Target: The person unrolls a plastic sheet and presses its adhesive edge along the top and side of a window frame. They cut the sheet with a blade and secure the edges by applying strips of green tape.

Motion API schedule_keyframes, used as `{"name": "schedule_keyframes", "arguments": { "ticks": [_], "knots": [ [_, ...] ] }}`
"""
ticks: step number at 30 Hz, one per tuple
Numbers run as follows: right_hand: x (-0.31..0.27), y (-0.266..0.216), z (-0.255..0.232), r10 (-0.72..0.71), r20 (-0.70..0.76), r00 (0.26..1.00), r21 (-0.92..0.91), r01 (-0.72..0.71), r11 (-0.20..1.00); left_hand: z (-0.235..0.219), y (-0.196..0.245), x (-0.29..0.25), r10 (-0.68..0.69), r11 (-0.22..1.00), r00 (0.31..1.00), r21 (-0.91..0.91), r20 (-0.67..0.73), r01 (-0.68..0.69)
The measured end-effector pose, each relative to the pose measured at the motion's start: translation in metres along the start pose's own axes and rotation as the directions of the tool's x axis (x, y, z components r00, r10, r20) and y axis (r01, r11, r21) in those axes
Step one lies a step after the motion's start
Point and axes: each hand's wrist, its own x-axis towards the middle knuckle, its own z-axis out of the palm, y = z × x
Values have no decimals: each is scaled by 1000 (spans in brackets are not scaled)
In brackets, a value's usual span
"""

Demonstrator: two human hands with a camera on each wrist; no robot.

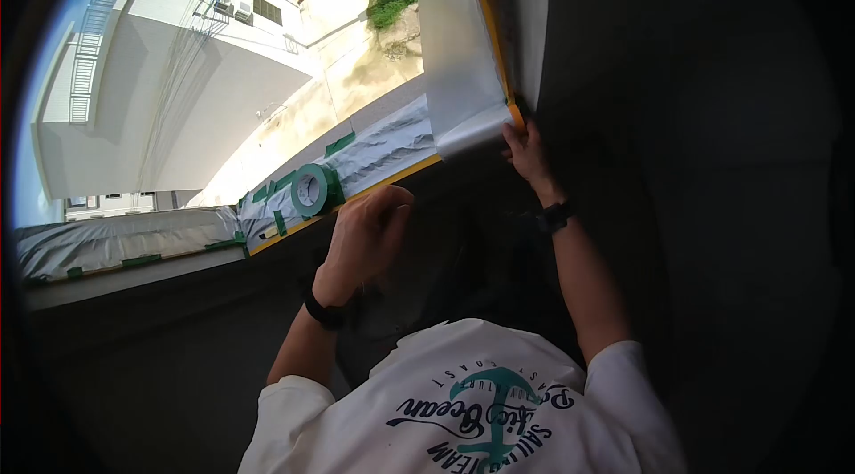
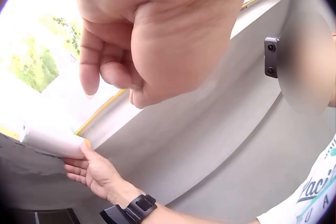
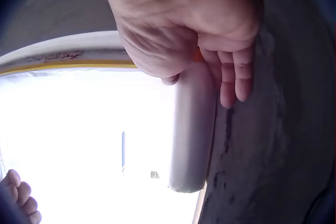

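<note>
From the head view I see my right hand (image 1: 527,152) up at the right corner of the window, its fingers wrapped round the end of a roll of masking film (image 1: 476,129) whose sheet runs up along the yellow-taped edge of the frame. My left hand (image 1: 367,234) hangs just below the sill with its fingers loosely curled on nothing. A roll of green tape (image 1: 311,189) stands on the sill (image 1: 134,238) just beyond that hand, on film (image 1: 392,149) already stuck down there with short green strips. A white building (image 1: 169,73) shows outside, far off. Both wrists carry black bands

From the left wrist view, my left hand (image 2: 157,29) fills the top, fingers bent in towards the palm and holding nothing. Far below it my right hand (image 2: 94,174) grips the roll of masking film (image 2: 52,140) against the grey wall (image 2: 220,145), thumb over its end. A small black bracket (image 2: 272,56) sits on the wall at right

From the right wrist view, my right hand (image 3: 194,40) clamps the top of the roll of masking film (image 3: 191,134), which hangs down along the rough grey wall (image 3: 262,145) beside the bright opening. The fingertips of my left hand (image 3: 18,198) peek in at the lower left, well apart from the roll
</note>
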Motion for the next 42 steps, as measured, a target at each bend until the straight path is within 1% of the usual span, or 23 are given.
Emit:
{"name": "schedule_keyframes", "arguments": {
  "ticks": [1,3,4,5,7,8,9,11,13,15,17,19,21,25,26,27,28,32,34,37,39,41,42],
  "knots": [
    [1,-1,-2,28,20,999,-50,-27,998,-5,-11,-10,-63,995,996,70,-71,68],
    [2,0,0,32,0,999,-49,-32,998,-8,-40,-35,-3,988,984,153,-177,31],
    [1,0,1,24,11,1000,-28,-23,999,-5,-50,-46,-128,992,951,-34,-280,124],
    [0,-1,0,14,11,1000,-6,-14,1000,-4,-65,-62,-169,985,931,-39,-323,166],
    [-1,0,-4,55,-15,998,13,-55,998,2,-101,-89,-589,773,794,-395,-152,497],
    [-3,-3,-6,51,-13,999,2,-51,999,4,-123,-101,-668,712,725,-427,-166,558],
    [-3,-5,-8,45,-14,999,-7,-45,999,2,-141,-110,-686,698,704,-442,-186,564],
    [-2,-4,-12,46,-28,999,-26,-47,999,-7,-183,-128,-763,645,582,-272,-281,714],
    [-1,-5,-13,69,-32,997,-23,-69,997,1,-271,-154,-725,674,442,-415,-528,611],
    [1,-6,-11,91,-60,994,23,-90,996,-15,-322,-166,-901,433,177,-779,-397,454],
    [8,-2,-12,114,-65,991,45,-111,993,-29,-368,-182,-956,281,44,-861,-290,424],
    [20,14,-19,182,-91,979,134,-169,976,-43,-402,-189,-958,258,-26,-898,-286,356],
    [24,28,-27,187,-130,974,152,-167,974,-55,-437,-193,-924,269,-128,-850,-361,454],
    [19,23,-24,207,-110,972,132,-192,972,-78,-459,-179,-927,144,-182,-758,-329,636],
    [20,30,-26,187,-145,972,113,-172,979,-79,-464,-172,-903,84,-252,-718,-347,691],
    [21,37,-29,167,-141,976,151,-145,978,-81,-461,-166,-896,69,-260,-693,-359,718],
    [17,32,-23,150,-164,975,137,-128,982,-76,-481,-170,-893,94,-232,-663,-386,743],
    [13,26,-15,145,-130,981,66,-138,988,-79,-480,-162,-883,30,-222,-522,-414,853],
    [17,30,-14,140,-151,978,70,-131,989,-86,-475,-158,-915,28,-176,-494,-362,869],
    [12,21,-4,120,-198,973,72,-108,992,-81,-494,-164,-933,57,-177,-614,-314,787],
    [8,13,0,106,-227,968,85,-89,992,-72,-533,-178,-944,66,-203,-754,-259,654],
    [6,9,2,144,-187,972,77,-132,988,-72,-524,-180,-959,75,-199,-861,-200,503],
    [4,4,6,144,-206,968,77,-131,988,-70,-519,-182,-951,86,-237,-909,-197,409]
  ]
}}
